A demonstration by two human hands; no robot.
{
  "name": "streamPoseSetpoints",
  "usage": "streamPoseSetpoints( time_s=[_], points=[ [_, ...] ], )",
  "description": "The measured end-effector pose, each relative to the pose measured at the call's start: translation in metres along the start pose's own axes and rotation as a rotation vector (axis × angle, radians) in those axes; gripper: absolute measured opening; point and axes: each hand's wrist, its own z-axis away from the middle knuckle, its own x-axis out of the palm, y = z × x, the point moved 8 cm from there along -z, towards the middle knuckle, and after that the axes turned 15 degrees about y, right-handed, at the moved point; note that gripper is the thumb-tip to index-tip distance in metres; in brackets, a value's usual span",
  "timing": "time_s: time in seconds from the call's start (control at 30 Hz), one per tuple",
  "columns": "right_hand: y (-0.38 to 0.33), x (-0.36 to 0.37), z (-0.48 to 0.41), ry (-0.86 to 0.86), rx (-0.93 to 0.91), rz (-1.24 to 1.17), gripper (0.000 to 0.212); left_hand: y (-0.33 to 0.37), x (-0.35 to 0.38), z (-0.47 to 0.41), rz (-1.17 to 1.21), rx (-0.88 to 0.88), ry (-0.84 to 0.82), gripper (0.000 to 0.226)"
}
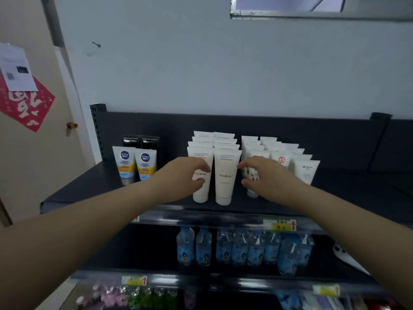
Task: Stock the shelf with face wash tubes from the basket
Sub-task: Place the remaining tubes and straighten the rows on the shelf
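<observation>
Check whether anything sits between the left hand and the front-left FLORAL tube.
Nothing visible does. The left hand is already at the front-left FLORAL tube, its fingers curled around the tube's left side. The right hand reaches the patterned tube beside the second FLORAL tube.

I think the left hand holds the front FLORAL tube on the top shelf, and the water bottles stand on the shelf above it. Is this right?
Not quite. The head view shows the water bottles on the shelf below the top shelf, not above it. The rest holds: the left hand has its fingers around the front FLORAL tube.
</observation>
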Motion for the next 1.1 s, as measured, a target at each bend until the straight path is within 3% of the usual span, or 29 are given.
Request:
streamPoseSetpoints(
  time_s=[0.2,0.5,0.9,1.1],
  points=[
    [-0.023,0.012,0.006,0.031,0.065,0.027,0.042,-0.028,-0.003,0.009,0.054,0.027,-0.016,0.035],
    [-0.027,0.008,-0.030,0.060,0.066,0.049,0.039,-0.048,-0.015,-0.019,0.126,0.032,0.094,0.033],
    [0.004,0.021,-0.143,0.083,-0.017,0.024,0.034,-0.089,-0.015,-0.128,0.060,-0.022,0.210,0.029],
    [0.036,0.045,-0.195,0.051,0.023,0.022,0.036,-0.108,0.020,-0.180,0.004,-0.006,0.172,0.031]
  ],
)
